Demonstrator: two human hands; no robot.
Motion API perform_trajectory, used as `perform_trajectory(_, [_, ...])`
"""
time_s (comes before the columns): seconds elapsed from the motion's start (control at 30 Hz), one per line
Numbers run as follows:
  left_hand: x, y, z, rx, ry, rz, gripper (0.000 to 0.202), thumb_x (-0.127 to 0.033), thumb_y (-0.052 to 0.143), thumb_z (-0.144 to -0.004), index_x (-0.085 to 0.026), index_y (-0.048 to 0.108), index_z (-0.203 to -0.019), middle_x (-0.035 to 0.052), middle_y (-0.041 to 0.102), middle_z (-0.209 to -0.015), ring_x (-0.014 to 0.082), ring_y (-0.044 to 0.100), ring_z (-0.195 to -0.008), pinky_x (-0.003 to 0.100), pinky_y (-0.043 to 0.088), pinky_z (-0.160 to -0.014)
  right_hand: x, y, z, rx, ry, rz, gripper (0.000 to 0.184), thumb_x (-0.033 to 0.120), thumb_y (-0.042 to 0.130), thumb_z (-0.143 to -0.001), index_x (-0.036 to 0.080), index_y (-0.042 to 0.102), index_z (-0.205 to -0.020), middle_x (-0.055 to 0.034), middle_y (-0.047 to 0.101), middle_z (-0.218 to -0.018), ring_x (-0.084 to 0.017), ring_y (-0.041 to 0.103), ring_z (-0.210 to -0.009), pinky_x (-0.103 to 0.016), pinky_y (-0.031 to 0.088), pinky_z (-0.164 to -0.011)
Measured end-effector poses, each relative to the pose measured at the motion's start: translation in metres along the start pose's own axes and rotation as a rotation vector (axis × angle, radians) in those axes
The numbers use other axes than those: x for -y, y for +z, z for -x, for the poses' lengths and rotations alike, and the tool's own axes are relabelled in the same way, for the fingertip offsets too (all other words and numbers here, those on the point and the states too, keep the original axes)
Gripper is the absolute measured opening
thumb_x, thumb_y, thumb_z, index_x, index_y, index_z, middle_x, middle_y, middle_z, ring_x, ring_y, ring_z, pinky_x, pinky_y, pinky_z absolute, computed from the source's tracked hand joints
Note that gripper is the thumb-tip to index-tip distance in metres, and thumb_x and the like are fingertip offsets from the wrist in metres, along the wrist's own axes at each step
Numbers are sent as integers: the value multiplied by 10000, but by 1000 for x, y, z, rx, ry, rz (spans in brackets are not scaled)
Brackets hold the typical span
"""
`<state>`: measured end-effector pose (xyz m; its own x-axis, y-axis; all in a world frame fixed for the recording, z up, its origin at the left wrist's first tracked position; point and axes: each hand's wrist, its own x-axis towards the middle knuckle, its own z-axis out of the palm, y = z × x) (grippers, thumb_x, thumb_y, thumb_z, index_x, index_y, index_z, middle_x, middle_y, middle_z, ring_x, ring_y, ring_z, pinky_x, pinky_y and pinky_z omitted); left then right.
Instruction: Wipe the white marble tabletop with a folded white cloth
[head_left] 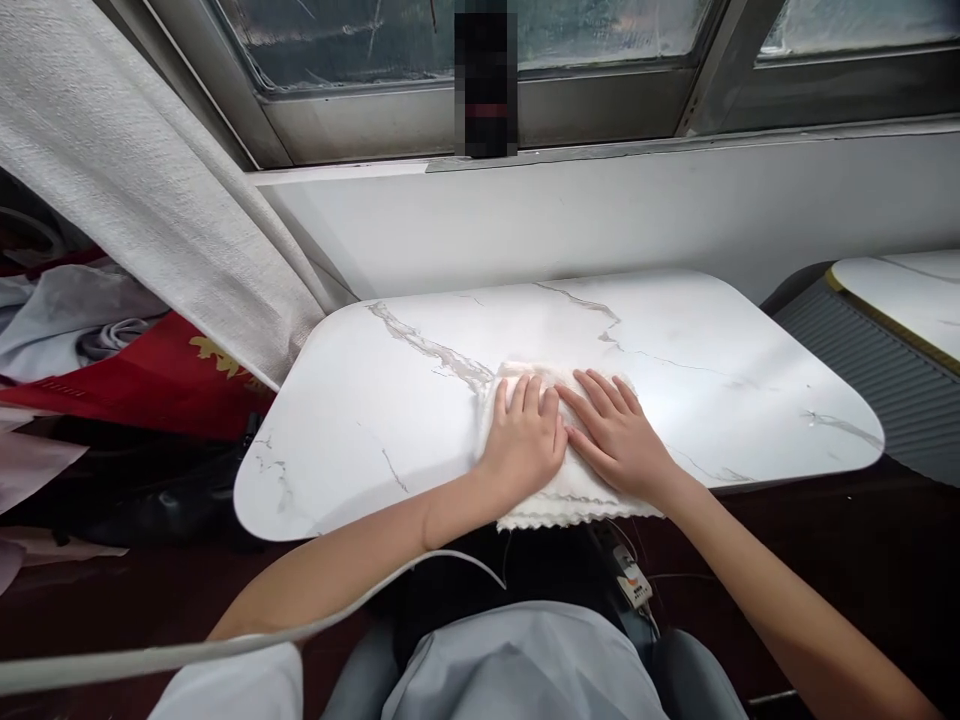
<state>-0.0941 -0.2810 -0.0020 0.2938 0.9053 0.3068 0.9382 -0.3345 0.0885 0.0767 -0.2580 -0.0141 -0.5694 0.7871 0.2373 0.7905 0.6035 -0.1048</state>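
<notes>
A folded white cloth [574, 492] with a scalloped edge lies at the near edge of a white marble-pattern table [390, 400], overhanging it slightly. My left hand [523, 438] rests flat on the cloth's left half, fingers stretched out and close together. My right hand [616, 432] lies flat on the right half, fingers extended toward the far left. The two hands touch side by side and cover most of the cloth.
A white curtain [142, 190] hangs at the left over a window sill [600, 215]. Red and grey fabrics [142, 375] are piled left of the table. A second white tabletop [907, 295] stands at the right. A white cable [225, 645] crosses my lap.
</notes>
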Motion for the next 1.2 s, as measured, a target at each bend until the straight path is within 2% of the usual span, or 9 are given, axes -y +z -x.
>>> perform_trajectory(0.13, [-15, -2, 5, 7, 29, 1, 423, -275, 383, -995, -49, 526, -1323, 226, 524, -1454, 348, 447, -1394, 572, 330, -1175, -5, -5, 17, -38, -15, -27, 537, 464, 239, -1043, 279, 352, -1535, -90, 346, -1602, -265, 245, -1506, -530, 214, -1219])
perform_trajectory(0.27, [-28, 0, -4, 41, 59, 9, 432, -286, 408, -985, -40, 529, -1318, 237, 525, -1448, 375, 442, -1393, 591, 334, -1166, -19, -9, 25, -48, -30, -49, 546, 468, 255, -1043, 307, 281, -1565, -86, 343, -1604, -262, 246, -1507, -543, 211, -1218])
perform_trajectory(0.47, [-43, 10, -29, 36, 96, 34, 443, -293, 367, -998, -44, 510, -1335, 234, 514, -1457, 372, 434, -1394, 587, 315, -1169, -47, -14, 28, -49, 26, -64, 525, 500, 243, -1039, 310, 363, -1514, -89, 365, -1592, -265, 285, -1490, -551, 230, -1206])
perform_trajectory(0.63, [-46, 17, -50, 49, 110, 55, 444, -288, 364, -992, -74, 490, -1361, 205, 506, -1470, 346, 423, -1401, 562, 294, -1183, -60, -12, 21, -58, 98, -27, 536, 510, 215, -1030, 288, 414, -1475, -94, 418, -1556, -275, 311, -1474, -546, 240, -1196])
perform_trajectory(0.83, [-34, 29, -84, 49, 40, 85, 417, -251, 384, -976, -109, 515, -1345, 185, 518, -1465, 320, 438, -1388, 543, 266, -1197, -80, -10, -16, -19, 108, -15, 518, 469, 240, -1012, 279, 437, -1452, -90, 438, -1540, -287, 340, -1446, -534, 252, -1181])
perform_trajectory(1.03, [-14, 45, -133, -11, -62, 124, 388, -218, 370, -972, -132, 544, -1309, 160, 578, -1398, 288, 491, -1328, 505, 272, -1188, -113, -4, -73, 20, 77, -35, 534, 435, 257, -1000, 239, 481, -1444, -96, 437, -1547, -286, 350, -1437, -510, 244, -1174])
perform_trajectory(1.2, [1, 55, -174, -22, -103, 158, 369, -227, 363, -973, -149, 551, -1281, 144, 598, -1354, 280, 510, -1297, 469, 278, -1178, -139, 2, -114, 62, 124, -27, 549, 445, 251, -1008, 246, 447, -1481, -69, 408, -1573, -286, 330, -1455, -516, 235, -1174])
